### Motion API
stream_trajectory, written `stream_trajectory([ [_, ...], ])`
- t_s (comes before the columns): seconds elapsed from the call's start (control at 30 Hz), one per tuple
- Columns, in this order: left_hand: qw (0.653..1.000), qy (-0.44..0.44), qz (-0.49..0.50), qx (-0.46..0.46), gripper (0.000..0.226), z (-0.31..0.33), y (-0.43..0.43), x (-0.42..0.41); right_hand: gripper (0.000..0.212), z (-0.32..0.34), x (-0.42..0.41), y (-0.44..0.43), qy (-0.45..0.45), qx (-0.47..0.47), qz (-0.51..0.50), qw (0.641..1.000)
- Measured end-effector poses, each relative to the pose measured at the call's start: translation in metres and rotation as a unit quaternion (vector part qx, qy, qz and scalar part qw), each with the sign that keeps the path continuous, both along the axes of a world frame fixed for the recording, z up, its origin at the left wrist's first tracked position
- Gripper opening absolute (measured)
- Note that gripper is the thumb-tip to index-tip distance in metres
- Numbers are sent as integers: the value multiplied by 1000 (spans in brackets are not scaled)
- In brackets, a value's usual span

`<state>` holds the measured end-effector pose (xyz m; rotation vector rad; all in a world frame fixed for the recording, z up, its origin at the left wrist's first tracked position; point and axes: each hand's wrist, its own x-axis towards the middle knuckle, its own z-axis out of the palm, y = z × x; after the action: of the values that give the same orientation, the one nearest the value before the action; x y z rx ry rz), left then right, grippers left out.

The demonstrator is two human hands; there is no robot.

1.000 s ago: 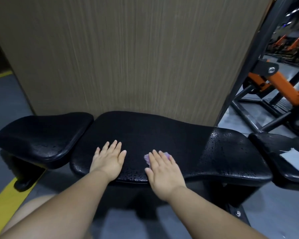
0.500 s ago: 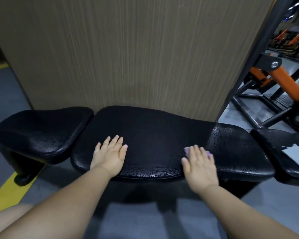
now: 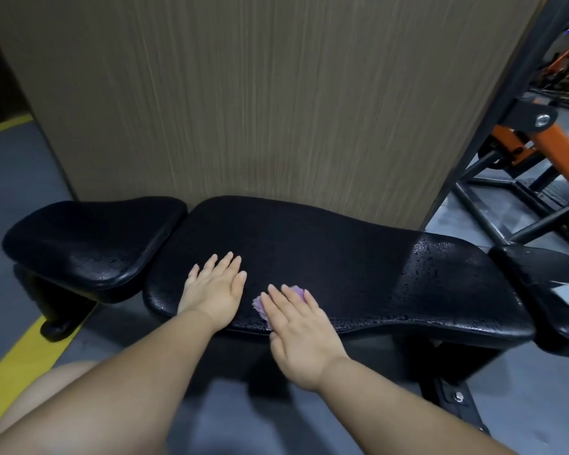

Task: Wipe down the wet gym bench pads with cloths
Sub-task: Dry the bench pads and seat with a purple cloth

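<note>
— Head view: where's the cloth [image 3: 259,303]?
— Under my right hand [image 3: 298,333], whose flat fingers press it onto the near edge of the long pad [image 3: 309,251]. My left hand [image 3: 216,290] lies open on the pad just beside it.
— How does it handle?
— It's soft and light and probably bunches, so I'd keep my palm over its middle. To my right, droplets [image 3: 440,274] bead on the slick vinyl.

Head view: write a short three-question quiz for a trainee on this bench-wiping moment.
1. True or false: the left hand lies flat on the long pad, holding nothing.
2. On the long pad, water beads show plainly at: A its right end; B its middle; C nowhere.
3. Fill in: the purple cloth lies under the ____ hand.
Key: 1 true; 2 A; 3 right hand.
</note>
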<state>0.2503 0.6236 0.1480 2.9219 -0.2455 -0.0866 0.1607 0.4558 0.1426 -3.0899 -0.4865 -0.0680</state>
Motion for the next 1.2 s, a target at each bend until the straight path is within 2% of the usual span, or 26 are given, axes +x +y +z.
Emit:
stream_trajectory([
  [0.13, 1000, 2, 5, 24, 60, 0, -3, -1, 54, -3, -5, -64, -28, 19, -73, 997],
  [0.23, 999, 13, 8, 44, 62, 1, -6, -1, 69, 0, -9, -130, 0, 36, -165, 986],
  [0.3, 998, 25, 15, 54, 64, 2, -9, 0, 72, -2, -14, -178, 11, 31, -245, 969],
  [0.4, 996, 54, 27, 62, 69, 6, -17, 0, 56, 4, -20, -232, 27, 30, -353, 935],
  [0.53, 996, 59, -11, 59, 72, 11, -44, -6, 59, 9, -13, -240, 41, 55, -434, 898],
  [0.63, 994, 39, -83, 57, 70, 11, -79, -11, 63, 8, -3, -207, 11, 24, -417, 909],
  [0.7, 990, 41, -120, 58, 68, 11, -105, -15, 62, 6, 5, -177, 13, 21, -353, 935],
  [0.8, 985, 48, -152, 64, 65, 10, -136, -21, 74, 6, 12, -135, 24, 25, -258, 966],
  [0.9, 985, 48, -154, 67, 62, 9, -146, -21, 61, 2, 14, -132, 29, 29, -221, 974],
  [0.97, 980, 52, -177, 70, 61, 10, -148, -20, 73, 0, 11, -143, 21, 26, -202, 979],
  [1.03, 974, 59, -207, 70, 61, 12, -152, -18, 84, 1, 8, -158, 18, 27, -203, 979],
  [1.13, 971, 72, -219, 62, 61, 13, -160, -11, 61, 3, 1, -195, 15, 18, -248, 968],
  [1.2, 972, 74, -214, 58, 61, 13, -166, -5, 55, 4, -7, -227, 15, 24, -299, 954],
])
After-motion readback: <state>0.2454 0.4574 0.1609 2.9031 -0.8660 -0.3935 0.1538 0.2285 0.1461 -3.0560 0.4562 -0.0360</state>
